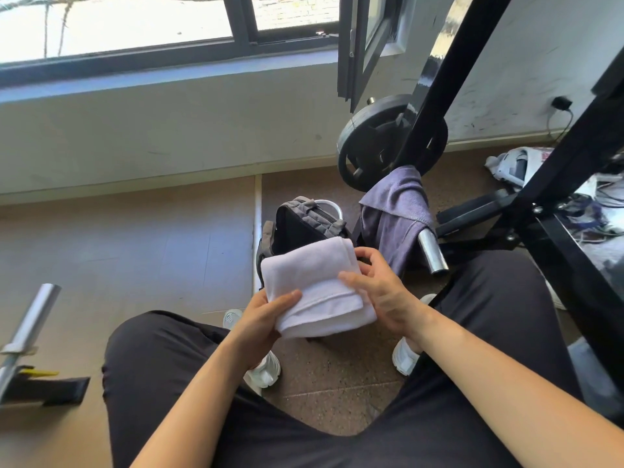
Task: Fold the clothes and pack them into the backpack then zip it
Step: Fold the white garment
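White cloth [314, 275] 1 | left hand [263, 319], right hand [381, 288] grip it | open backpack [304, 224] 1 | purple towel [395, 211], maybe, 1

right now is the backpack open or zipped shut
Open. The backpack gapes at the top, showing a dark interior, just behind the folded white towel held by the left hand and right hand.

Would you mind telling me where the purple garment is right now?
In the head view, the purple garment hangs over the barbell end, right of the open backpack.

Weight plate [371, 136] beside black rack [456, 62] (window [135, 25] behind)
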A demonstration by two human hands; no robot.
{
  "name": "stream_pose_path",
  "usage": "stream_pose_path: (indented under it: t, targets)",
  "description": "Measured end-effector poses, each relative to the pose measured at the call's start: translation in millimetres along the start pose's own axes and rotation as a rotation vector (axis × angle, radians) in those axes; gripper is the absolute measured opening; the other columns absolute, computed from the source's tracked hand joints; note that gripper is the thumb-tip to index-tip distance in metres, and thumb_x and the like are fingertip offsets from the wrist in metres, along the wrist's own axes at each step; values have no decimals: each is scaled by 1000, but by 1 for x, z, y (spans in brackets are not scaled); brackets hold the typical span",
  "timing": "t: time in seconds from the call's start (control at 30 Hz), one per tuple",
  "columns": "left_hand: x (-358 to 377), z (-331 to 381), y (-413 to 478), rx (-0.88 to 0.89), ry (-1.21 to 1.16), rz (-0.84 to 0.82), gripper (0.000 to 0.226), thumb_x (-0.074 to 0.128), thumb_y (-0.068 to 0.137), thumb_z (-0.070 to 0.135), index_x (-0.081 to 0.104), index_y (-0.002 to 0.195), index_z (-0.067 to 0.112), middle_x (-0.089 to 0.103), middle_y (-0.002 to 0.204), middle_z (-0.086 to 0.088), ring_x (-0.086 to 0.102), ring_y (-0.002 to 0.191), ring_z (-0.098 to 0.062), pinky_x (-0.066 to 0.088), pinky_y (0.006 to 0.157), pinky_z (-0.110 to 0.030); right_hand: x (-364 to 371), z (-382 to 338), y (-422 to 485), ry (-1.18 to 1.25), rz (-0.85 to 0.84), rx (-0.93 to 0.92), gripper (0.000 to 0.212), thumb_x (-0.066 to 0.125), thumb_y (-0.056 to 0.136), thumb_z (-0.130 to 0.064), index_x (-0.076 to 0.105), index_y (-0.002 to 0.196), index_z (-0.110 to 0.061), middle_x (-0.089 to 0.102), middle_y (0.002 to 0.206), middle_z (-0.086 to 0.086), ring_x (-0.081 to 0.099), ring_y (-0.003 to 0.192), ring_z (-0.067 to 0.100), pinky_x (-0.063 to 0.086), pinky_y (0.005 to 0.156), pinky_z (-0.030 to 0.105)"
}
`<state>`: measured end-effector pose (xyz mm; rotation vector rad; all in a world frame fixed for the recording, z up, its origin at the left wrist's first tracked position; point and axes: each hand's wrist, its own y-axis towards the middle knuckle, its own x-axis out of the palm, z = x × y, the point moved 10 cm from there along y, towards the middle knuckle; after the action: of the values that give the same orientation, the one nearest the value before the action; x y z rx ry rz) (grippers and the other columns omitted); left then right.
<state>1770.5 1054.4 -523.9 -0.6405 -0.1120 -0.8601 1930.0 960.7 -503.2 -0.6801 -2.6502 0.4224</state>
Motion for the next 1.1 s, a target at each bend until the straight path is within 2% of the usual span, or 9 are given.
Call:
stream_pose_path:
  t: [0.07,0.17,0.4,0.53,0.67,0.77,0.9,1.03,1.1]
  targets:
    - [-2,4,1,52,-6,7,48,72,84,16,63,127,-2,71,121,-26,73,100,-31,60,77,-34,4,10,-2,46,-75,142,77,78,79,-27,43,145,-12,64,134,15,67,116,29,58,92,41]
    - [-2,4,1,79,14,-11,51,71,85,14,60,133,0,69,124,-26,70,106,-34,59,83,-37,18,18,-9,7,-259,241,55,73,83,-22,60,134,-6,65,133,20,65,117,32,50,105,47]
    - [2,14,-3,149,-52,-26,43,64,92,8,59,134,1,70,126,-22,71,110,-31,59,85,-35,18,10,-2,80,-234,106,46,68,89,-4,56,132,7,62,126,29,58,114,39,42,107,57]
    - [16,22,-10,163,-138,-166,46,51,93,0,58,137,11,69,128,-15,69,112,-28,59,88,-38,21,2,-2,118,-267,81,37,55,97,-1,54,133,8,68,87,15,64,66,18,52,54,28]
    - [20,25,-12,160,-125,-198,34,50,90,-6,71,106,14,71,114,-12,70,98,-25,60,77,-33,17,-2,-2,172,-249,40,30,47,94,6,57,122,7,69,70,6,57,47,11,44,39,21]
    - [23,25,-15,119,-154,-227,22,48,78,2,66,81,13,69,90,-8,63,80,-22,54,66,-29,20,-6,-4,90,-281,-3,33,50,97,4,52,126,19,75,89,8,60,58,20,47,46,26]
    - [23,23,-14,72,-194,-246,29,62,76,37,63,84,9,61,122,-24,57,104,-39,51,81,-40,16,-10,-4,-59,-256,-96,24,58,91,8,63,111,21,71,116,22,61,98,45,46,80,58]
    - [17,18,-8,97,75,-104,25,82,64,35,60,67,23,67,86,-3,62,79,-20,50,59,-26,17,-15,-3,-273,-205,-206,22,60,85,21,75,94,8,70,120,20,68,112,33,56,90,40]
    - [12,15,-6,107,51,-111,26,82,67,25,59,79,23,68,96,-7,65,85,-25,52,62,-30,20,-16,-4,-292,-239,-208,27,57,85,22,75,94,4,69,122,19,67,112,28,54,90,38]
